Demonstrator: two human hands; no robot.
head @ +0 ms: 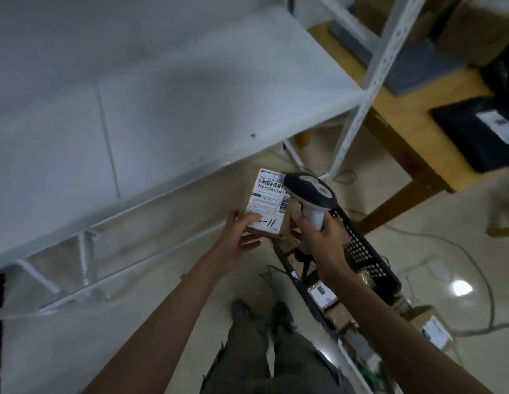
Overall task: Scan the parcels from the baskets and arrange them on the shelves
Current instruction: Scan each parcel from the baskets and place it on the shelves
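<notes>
My left hand holds a small brown cardboard parcel by its near end, thumb lying on the white barcode label marked "-11". My right hand grips the handle of a black and white barcode scanner, whose head hangs over the parcel's right edge. Both are held above the floor, in front of the white metal shelf. Just below my right arm stands a black perforated basket with several labelled brown parcels inside.
A wooden table stands to the right behind the shelf's upright post, with a black parcel on it. Another brown box lies right of the basket. Cables run across the shiny floor. My legs and shoes are below.
</notes>
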